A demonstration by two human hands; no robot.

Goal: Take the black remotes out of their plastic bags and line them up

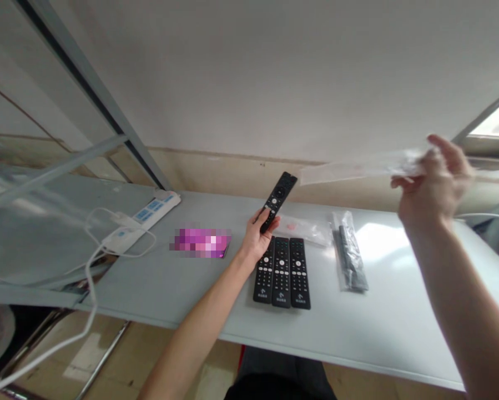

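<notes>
A slim black plastic remote control (277, 201) is clasped in the left hand (256, 236) while a clear plastic sleeve (357, 166), pinched by the right hand (434, 183), is best held taut

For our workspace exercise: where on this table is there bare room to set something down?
Bare patches: the white table front-left, between the pink card and near edge; far right beyond the bagged remotes. Crowded: centre, around three black remote controls, and the back-left, with the white power strip.
</notes>
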